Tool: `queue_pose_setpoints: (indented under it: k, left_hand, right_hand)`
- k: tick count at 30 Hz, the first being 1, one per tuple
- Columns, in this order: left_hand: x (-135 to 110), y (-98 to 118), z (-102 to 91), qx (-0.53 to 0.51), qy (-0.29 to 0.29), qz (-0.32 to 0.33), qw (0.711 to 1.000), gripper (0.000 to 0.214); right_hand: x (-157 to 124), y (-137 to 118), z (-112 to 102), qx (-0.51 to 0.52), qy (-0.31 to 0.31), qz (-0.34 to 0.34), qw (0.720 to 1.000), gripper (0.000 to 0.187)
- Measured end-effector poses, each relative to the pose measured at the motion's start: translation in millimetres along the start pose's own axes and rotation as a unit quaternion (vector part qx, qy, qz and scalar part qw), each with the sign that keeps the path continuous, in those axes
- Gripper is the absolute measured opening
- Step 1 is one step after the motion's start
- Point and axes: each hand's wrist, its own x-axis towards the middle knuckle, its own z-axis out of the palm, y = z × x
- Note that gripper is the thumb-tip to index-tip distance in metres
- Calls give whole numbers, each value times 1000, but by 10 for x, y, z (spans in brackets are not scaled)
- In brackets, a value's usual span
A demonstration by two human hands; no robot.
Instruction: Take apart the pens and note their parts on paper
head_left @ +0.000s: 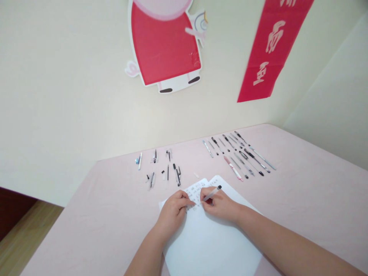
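White sheets of paper (pixel 212 241) lie in front of me, overlapping, with rows of handwritten characters near the top. My right hand (pixel 217 203) is closed around a pen (pixel 212 193) that has a clear barrel and a dark end. The pen slants up to the right; its tip is hidden by my fingers, close to the writing. On the left part of the paper rests my left hand (pixel 175 209), holding nothing. Its index finger stretches toward the written lines, and the other fingers are partly bent.
Several pens (pixel 250 159) lie in slanted rows at the back right, near a pink pen (pixel 233 168). At the back left are more pens (pixel 176 174), caps and loose parts (pixel 153 157). The pink tabletop (pixel 94 230) meets a wall with a red banner (pixel 274 50) and a cartoon cutout (pixel 166 50).
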Motion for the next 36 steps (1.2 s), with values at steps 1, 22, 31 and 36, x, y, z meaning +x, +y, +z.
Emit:
queue_pose_setpoints:
  k: [1,22,31,36]
  left_hand:
    - [0,-2,1,1,0,-1,1000,46]
    - [-2,12,-8,1,0,-3,1000,46]
    - [3,2,2,-1,-1,-3,1000,46]
    - [2,-10,1,3,-4,-2,1000,45]
  right_hand:
    - [0,1,1,2,-1,0,1000,15]
    - [5,-16,-22,8,-14,-6,1000,14]
    - [-7,1,-11,17,-22,2,1000,14]
    - [0,5,-10,27,-19,1,999,13]
